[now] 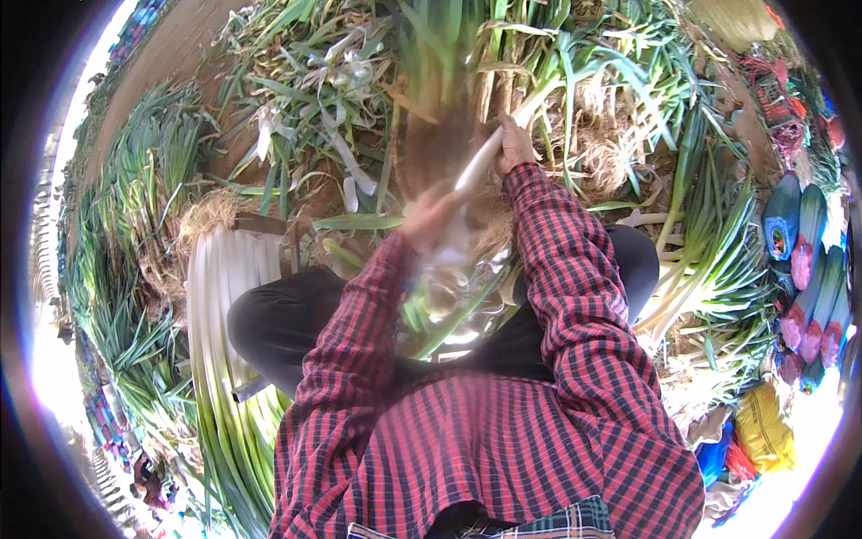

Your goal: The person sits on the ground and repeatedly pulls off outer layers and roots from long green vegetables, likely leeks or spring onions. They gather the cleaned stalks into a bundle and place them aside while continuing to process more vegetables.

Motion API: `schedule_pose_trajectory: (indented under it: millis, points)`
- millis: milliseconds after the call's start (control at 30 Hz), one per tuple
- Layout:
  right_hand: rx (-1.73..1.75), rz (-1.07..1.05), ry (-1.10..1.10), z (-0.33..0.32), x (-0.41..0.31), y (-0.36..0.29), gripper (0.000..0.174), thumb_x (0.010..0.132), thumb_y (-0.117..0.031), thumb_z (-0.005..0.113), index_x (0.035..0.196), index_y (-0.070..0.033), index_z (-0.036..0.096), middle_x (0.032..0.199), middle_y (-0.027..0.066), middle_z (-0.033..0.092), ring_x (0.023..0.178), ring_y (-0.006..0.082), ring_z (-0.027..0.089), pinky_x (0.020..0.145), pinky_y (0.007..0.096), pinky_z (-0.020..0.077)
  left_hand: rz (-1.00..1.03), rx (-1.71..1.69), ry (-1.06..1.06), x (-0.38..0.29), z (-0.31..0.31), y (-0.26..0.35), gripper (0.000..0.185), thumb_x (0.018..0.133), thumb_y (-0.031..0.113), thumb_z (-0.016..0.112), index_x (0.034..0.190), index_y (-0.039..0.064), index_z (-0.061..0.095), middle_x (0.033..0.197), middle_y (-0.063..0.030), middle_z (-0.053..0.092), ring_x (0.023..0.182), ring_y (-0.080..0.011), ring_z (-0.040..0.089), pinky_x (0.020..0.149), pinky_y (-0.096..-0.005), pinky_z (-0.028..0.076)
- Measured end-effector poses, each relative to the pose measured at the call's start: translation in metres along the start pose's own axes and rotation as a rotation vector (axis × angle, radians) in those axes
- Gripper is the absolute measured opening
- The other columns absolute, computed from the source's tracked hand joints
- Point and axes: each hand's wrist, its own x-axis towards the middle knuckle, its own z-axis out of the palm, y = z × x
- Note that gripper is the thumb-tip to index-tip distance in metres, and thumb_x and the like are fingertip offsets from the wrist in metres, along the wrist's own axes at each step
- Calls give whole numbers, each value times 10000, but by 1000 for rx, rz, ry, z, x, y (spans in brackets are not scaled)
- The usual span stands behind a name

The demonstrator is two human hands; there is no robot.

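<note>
My right hand point(516, 147) grips a long leek point(481, 160) by its white shaft. The leek slants, with its green leaves up and to the right and its white end down towards my left hand point(431, 217). That hand is blurred and lies at the lower end of the shaft. Its fingers are too smeared to tell whether they hold the leek or a loose layer of it. Under it is a blurred whitish patch I cannot make out. Peeled leaves and skins point(465, 296) lie between my folded legs.
Cleaned leeks point(232, 269), roots on, lie side by side at my left. Unpeeled leeks point(592, 121) with dry roots stand in front, and more leeks point(707, 263) lie at right. Wrapped bundles point(811, 269) are stacked far right, above a yellow bag point(764, 428). Scraps point(337, 121) litter the soil.
</note>
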Motion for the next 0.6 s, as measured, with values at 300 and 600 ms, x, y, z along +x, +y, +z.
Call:
schedule_pose_trajectory:
  millis: [300,600]
  points:
    - [-189,132,203,17,-22,16,275,969,-173,597,1143,37,566,720,62,592,491,133,514,387,250,440,432,493,278,-59,21,-56,439,989,190,490,1370,-28,488,1064,-139,665,870,-165,622,754,-282,511]
    - [-356,-2,195,16,1,23,295,985,-197,559,1102,72,530,812,84,613,603,161,582,486,315,512,226,520,334,-185,38,-16,453,979,48,374,1413,-44,464,872,-73,628,726,-122,581,675,-269,475]
